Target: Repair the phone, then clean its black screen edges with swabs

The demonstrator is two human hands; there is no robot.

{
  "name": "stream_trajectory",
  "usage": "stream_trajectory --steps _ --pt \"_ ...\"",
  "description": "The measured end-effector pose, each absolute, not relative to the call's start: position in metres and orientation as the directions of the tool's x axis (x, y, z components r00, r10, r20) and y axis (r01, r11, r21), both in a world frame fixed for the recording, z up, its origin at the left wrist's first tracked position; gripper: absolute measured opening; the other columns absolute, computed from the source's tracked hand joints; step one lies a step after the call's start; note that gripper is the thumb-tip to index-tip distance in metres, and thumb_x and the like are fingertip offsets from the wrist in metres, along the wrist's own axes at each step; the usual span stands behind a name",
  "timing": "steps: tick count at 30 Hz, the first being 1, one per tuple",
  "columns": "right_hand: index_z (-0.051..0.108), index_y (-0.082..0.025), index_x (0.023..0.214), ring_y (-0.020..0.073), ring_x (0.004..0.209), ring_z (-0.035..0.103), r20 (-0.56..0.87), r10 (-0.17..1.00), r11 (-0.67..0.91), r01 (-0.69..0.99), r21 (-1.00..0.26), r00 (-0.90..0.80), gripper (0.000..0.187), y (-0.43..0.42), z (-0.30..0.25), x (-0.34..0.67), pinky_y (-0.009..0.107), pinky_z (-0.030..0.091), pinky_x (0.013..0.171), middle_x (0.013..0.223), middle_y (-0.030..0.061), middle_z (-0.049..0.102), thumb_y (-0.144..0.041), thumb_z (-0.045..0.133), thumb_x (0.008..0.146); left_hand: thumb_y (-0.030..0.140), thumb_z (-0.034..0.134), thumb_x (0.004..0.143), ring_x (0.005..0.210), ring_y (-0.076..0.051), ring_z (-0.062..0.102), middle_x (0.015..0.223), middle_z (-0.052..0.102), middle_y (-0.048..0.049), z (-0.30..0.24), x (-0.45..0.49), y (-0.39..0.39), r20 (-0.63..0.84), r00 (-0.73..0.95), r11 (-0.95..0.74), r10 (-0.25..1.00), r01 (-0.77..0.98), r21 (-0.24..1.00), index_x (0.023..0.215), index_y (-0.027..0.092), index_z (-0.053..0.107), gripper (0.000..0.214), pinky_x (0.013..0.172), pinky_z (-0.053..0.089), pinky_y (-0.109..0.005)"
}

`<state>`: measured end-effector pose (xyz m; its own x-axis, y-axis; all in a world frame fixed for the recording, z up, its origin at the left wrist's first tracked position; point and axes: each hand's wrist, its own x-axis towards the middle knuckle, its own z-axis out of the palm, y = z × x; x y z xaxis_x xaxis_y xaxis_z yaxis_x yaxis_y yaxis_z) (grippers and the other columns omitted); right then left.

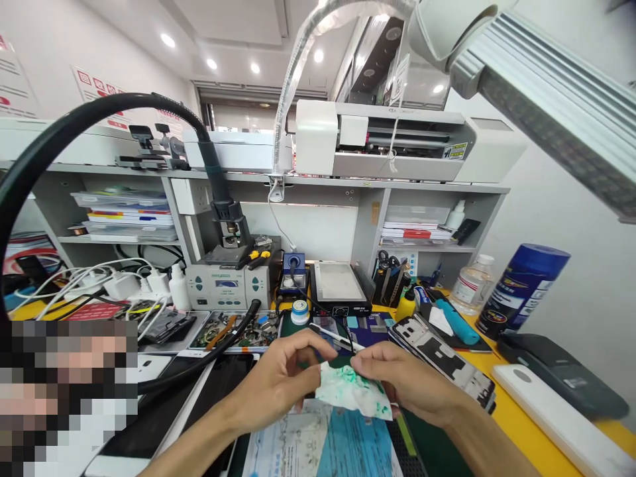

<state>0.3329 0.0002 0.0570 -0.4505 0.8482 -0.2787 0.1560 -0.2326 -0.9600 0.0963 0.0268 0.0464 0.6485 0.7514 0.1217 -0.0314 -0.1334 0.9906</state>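
A crumpled white tissue (355, 395) with green stains is held up in front of me, over printed sheets. My right hand (397, 374) pinches its upper right side between thumb and fingers. My left hand (283, 371) is curled at the tissue's left edge, its thumb against it; the other fingertips are partly hidden. Just behind the hands lies a white pen-like tool (332, 336), and a thin black cable runs down towards the right fingers. Under the tissue are a blue and white printed sheet (358, 444) and a green mat (432, 434).
A phone frame (442, 361) lies on the right, near a blue spray can (521, 291) and a clear bottle (472, 285). Behind stand a hot plate (339, 281) and a grey station (223, 285). A black hose (213, 354) arches across the left, above several phones. A lamp hangs overhead.
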Motion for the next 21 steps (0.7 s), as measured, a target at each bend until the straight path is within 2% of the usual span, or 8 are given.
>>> stream_trajectory --steps 2,4,8,11,13,15,18,21 --pt "0.06 -0.016 0.072 0.0046 0.037 0.041 -0.302 0.847 -0.258 0.158 -0.953 -0.437 0.042 0.001 0.057 0.333 0.017 0.03 0.035 0.052 -0.0103 0.05 -0.044 0.058 0.102 0.036 0.068 0.09 0.063 -0.012 0.054 0.096 0.062 -0.0056 0.046 0.096 0.026 0.154 0.64 -0.174 0.753 -0.032 0.984 0.106 0.019 0.07 0.023 0.047 0.045 -0.022" --pt "0.06 -0.015 0.073 0.0039 0.036 0.04 -0.328 0.848 -0.284 0.166 -0.944 -0.416 0.041 0.001 0.056 0.333 0.016 0.029 0.033 0.053 -0.0105 0.049 -0.043 0.058 0.103 0.039 0.068 0.09 0.067 -0.012 0.054 0.105 0.059 -0.0073 0.047 0.098 0.025 0.181 0.629 -0.205 0.756 -0.035 0.978 0.102 0.019 0.073 0.023 0.048 0.046 -0.022" --pt "0.061 -0.015 0.08 0.0029 0.033 0.036 -0.38 0.847 -0.325 0.203 -0.924 -0.373 0.036 0.002 0.052 0.333 0.015 0.028 0.031 0.053 -0.0117 0.047 -0.042 0.057 0.104 0.05 0.064 0.091 0.053 -0.008 0.046 0.085 0.059 -0.0029 0.05 0.104 0.024 0.171 0.578 -0.182 0.798 -0.039 0.982 0.082 0.016 0.068 0.035 0.044 0.039 -0.021" --pt "0.061 -0.016 0.076 0.0046 0.032 0.04 -0.375 0.845 -0.297 0.249 -0.922 -0.381 0.046 0.003 0.051 0.329 0.017 0.026 0.029 0.051 -0.0093 0.051 -0.052 0.051 0.103 0.057 0.059 0.091 0.042 -0.008 0.042 0.062 0.056 0.0016 0.05 0.109 0.024 0.105 0.51 -0.107 0.854 -0.026 0.994 0.073 0.018 0.06 0.043 0.04 0.031 -0.022" --pt "0.062 -0.016 0.075 0.0099 0.039 0.053 -0.301 0.881 -0.209 0.271 -0.939 -0.364 0.055 0.002 0.054 0.326 0.02 0.031 0.032 0.055 -0.0037 0.057 -0.062 0.046 0.1 0.057 0.057 0.091 0.038 -0.008 0.039 0.053 0.055 0.0027 0.05 0.112 0.024 0.057 0.454 -0.059 0.889 -0.009 0.998 0.068 0.02 0.054 0.044 0.038 0.028 -0.021" --pt "0.066 -0.016 0.083 0.0158 0.057 0.062 -0.156 0.941 -0.064 0.296 -0.953 -0.301 0.057 -0.001 0.059 0.323 0.025 0.043 0.043 0.071 0.0027 0.065 -0.067 0.046 0.097 0.055 0.057 0.091 0.035 -0.007 0.034 0.046 0.054 0.0033 0.052 0.115 0.024 0.022 0.396 -0.027 0.918 0.008 1.0 0.064 0.021 0.049 0.044 0.037 0.023 -0.02" --pt "0.07 -0.019 0.103 0.0198 0.084 0.06 0.074 0.973 0.15 0.356 -0.922 -0.218 0.043 -0.007 0.064 0.317 0.032 0.048 0.074 0.103 0.0065 0.067 -0.06 0.059 0.094 0.05 0.062 0.09 0.033 -0.006 0.029 0.038 0.05 0.0048 0.055 0.117 0.024 0.015 0.334 -0.022 0.943 0.017 1.0 0.059 0.022 0.046 0.045 0.037 0.02 -0.02" --pt "0.071 -0.021 0.107 0.0209 0.086 0.057 0.16 0.958 0.244 0.386 -0.89 -0.237 0.033 -0.015 0.062 0.309 0.033 0.046 0.079 0.109 0.0056 0.066 -0.047 0.074 0.087 0.049 0.066 0.088 0.034 -0.005 0.029 0.037 0.047 0.0063 0.058 0.118 0.022 0.041 0.325 -0.046 0.945 0.008 0.999 0.058 0.021 0.048 0.045 0.039 0.021 -0.02"
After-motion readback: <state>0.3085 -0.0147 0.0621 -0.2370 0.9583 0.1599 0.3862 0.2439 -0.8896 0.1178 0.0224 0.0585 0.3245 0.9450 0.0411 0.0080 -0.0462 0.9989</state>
